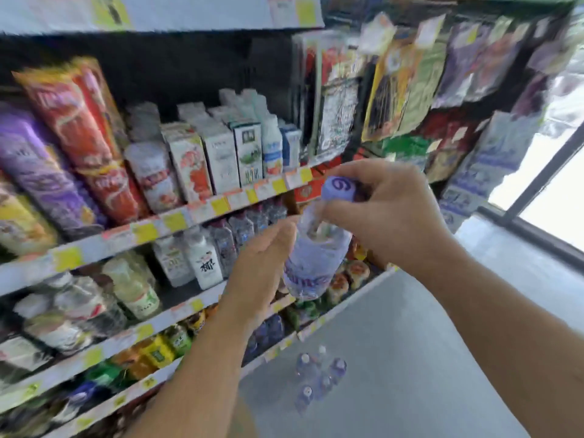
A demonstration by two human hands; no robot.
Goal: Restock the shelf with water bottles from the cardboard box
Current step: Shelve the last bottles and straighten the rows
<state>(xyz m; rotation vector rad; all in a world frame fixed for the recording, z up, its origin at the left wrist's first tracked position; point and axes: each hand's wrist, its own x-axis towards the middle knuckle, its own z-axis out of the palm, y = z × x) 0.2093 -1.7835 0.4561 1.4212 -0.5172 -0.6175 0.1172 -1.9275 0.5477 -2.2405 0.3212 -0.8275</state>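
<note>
One water bottle (311,263), right hand's (388,213) fingers (336,211) pinching its neck, left hand's (259,270) fingers (284,233) open just beside, probably to steady it toward the shelf (177,311) beyond them.

Bottle (311,267) clear, purple label; cap (339,188) lilac, dark swirl; price tags (173,221) yellow.

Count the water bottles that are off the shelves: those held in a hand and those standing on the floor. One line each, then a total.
Water bottle in the right hand: 1
Water bottles on the floor, counted by caps: 5
Total: 6
</note>
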